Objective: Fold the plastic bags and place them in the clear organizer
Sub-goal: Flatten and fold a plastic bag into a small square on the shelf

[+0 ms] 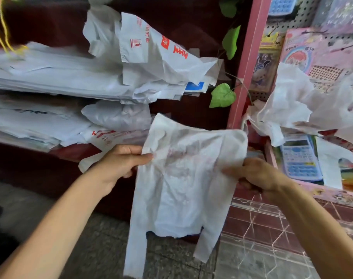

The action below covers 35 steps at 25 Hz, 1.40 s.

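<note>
- A person holds a thin white plastic bag (181, 178) up in mid-air with both hands, in front of a dark red shelf unit (191, 21).
- The left hand (121, 162) has its grip pinched on the bag's left edge, thumb pressed on the front of the film and fingers curled behind it.
- The right hand (256, 174) grips the bag's right edge, fingers curled and gathering the crumpled film.
- The bag hangs upside down between the hands: its two handle loops dangle toward the grey stone floor (91, 248), and faint pink print shows through the middle.
- To the left, stacks of flattened white bags (57, 77) lie on the shelves, with a crumpled bag bearing red lettering (157, 51) resting on the upper stack.
- Green artificial leaves (223, 95) hang beside a pink display rack (250, 57).
- More loose white bags (304, 105) lie bunched over the rack's goods at the right, just above a blue calculator (300, 158) in its packaging.
- A clear compartmented organizer (258, 218) sits low at the right, below the right wrist.
</note>
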### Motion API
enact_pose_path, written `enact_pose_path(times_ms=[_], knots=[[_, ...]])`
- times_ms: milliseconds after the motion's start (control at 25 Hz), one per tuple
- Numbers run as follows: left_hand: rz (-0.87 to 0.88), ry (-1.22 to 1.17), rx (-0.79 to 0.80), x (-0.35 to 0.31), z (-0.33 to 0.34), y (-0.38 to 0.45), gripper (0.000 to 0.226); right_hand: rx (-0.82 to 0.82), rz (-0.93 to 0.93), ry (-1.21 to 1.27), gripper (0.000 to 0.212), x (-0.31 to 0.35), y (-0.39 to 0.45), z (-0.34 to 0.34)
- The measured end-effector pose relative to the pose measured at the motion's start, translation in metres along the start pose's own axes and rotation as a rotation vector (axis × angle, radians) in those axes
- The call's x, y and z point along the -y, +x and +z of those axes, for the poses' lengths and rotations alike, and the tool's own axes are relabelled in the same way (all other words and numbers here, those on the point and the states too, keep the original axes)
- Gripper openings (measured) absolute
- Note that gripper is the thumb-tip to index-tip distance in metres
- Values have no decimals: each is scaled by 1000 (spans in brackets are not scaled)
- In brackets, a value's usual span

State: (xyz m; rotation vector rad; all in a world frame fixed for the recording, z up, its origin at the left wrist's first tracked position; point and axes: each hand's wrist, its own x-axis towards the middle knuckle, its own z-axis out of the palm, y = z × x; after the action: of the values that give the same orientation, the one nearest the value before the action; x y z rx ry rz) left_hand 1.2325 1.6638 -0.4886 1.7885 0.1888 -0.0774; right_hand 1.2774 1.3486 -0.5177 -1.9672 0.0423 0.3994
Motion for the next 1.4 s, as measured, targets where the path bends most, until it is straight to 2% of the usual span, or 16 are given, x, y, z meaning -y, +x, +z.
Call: enact_pose_path(times_ms=[80, 160, 280, 360, 400, 480, 560, 600, 680, 720, 840, 960, 1120, 1240, 1320, 1400], knots=[[-50, 123, -123, 4, 0, 2, 13, -21, -42, 182, 13, 9, -1, 8], [-37, -27, -184, 4, 5, 8, 13, -47, -175, 370, 13, 18, -3, 17], [253, -428, -316, -9, 4, 11, 14, -206, -578, 328, 9, 36, -17, 23], [561, -743, -235, -22, -7, 9, 7, -164, -786, 403, 20, 51, -27, 18], [647, -833, -180, -26, -10, 10, 14, -121, -831, 433, 23, 57, -28, 14], [562, -841, -210, -17, -10, 22, 27, -57, -826, 386, 25, 50, -15, 9], [271, -652, -395, 5, -2, 39, 20, -91, -781, 191, 26, 29, 9, 7], [158, -477, -404, 19, 4, 48, 14, -101, -790, 74, 24, 18, 20, 8], [31, -155, -288, 44, 15, 66, 16, -44, -896, -144, 12, 0, 39, 7], [12, -68, -247, 54, 18, 75, 22, -14, -944, -218, 15, -5, 48, 9], [22, -35, -284, 58, 31, 94, 33, -61, -956, -446, 10, -17, 70, 16], [21, -32, -364, 63, 41, 113, 38, -143, -736, -672, 34, -36, 87, 27], [51, 29, -481, 72, 42, 126, 30, -270, -681, -771, 41, -51, 102, 28], [256, 537, -584, 74, 32, 114, 23, -355, -636, -909, 48, -49, 100, 26], [448, 773, -358, 73, 29, 101, 17, -246, -684, -956, 54, -44, 89, 27], [380, 811, 50, 67, 34, 86, 21, -84, -779, -906, 49, -39, 74, 29]])
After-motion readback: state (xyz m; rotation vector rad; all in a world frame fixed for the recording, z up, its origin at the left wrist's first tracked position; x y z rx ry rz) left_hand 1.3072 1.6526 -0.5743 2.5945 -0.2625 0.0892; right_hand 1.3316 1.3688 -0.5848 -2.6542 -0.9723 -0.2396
